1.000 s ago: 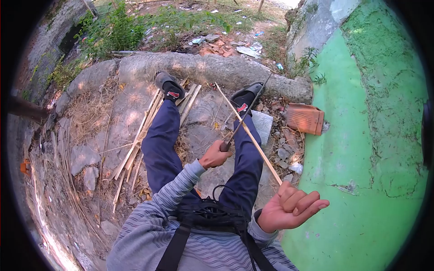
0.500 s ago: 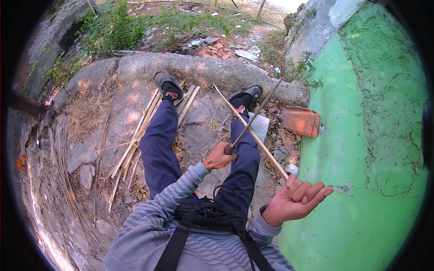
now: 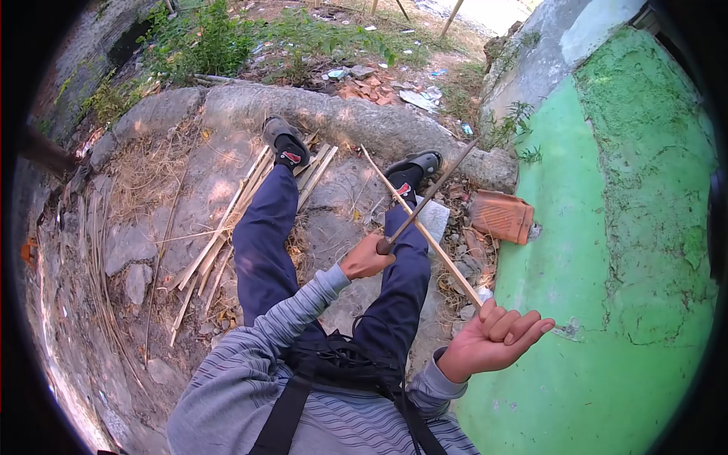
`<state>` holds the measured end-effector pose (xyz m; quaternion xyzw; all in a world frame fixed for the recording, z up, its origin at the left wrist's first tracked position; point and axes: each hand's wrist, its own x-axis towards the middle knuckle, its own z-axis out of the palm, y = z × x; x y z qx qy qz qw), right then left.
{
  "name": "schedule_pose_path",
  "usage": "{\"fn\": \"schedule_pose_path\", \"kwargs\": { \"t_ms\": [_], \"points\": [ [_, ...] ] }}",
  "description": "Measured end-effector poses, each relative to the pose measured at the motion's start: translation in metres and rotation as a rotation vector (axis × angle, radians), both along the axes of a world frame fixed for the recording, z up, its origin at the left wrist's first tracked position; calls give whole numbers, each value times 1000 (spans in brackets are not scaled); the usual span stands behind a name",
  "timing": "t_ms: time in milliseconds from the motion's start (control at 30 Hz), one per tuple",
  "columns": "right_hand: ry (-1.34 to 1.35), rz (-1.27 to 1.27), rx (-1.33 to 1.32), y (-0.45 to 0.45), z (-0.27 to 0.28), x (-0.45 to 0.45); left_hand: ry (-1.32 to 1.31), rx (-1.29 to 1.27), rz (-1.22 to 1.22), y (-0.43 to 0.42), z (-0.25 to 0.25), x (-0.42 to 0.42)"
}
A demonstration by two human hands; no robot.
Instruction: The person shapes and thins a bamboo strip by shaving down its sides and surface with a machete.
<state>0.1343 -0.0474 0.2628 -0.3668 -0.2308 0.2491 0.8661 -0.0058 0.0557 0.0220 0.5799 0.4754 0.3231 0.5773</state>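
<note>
My left hand (image 3: 369, 259) is closed around the dark handle of a long, narrow-bladed knife (image 3: 434, 194), its blade slanting up and to the right. The blade crosses a pale bamboo strip (image 3: 447, 263) above my right leg; whether they touch, I cannot tell. My right hand (image 3: 497, 339), palm up with the fingers curled, grips the near end of that strip. The far end of the strip reaches past my right shoe (image 3: 413, 168). More split bamboo strips (image 3: 227, 227) lie in a loose bundle beside and under my left leg.
A green wall (image 3: 553, 303) rises close on my right. An orange hollow brick (image 3: 500, 216) lies at its foot, near a pale flat slab (image 3: 432, 220). A low stone kerb (image 3: 341, 117) runs beyond my feet, with rubble and plants (image 3: 205, 45) behind.
The view has shifted slightly. Both hands keep their grips, and the knife and the bamboo strip stay crossed almost as before.
</note>
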Motion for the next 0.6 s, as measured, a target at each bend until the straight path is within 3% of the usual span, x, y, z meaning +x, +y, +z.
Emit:
{"fn": "schedule_pose_path", "kwargs": {
  "t_ms": [133, 600],
  "points": [
    [-4, -8, -12, 3, 3, -9, -16, 72, -47, 1, -22, -2],
    [3, -48, -1, 7, 2, 4, -31, 56, -58, -4, 3, -8]
  ]
}}
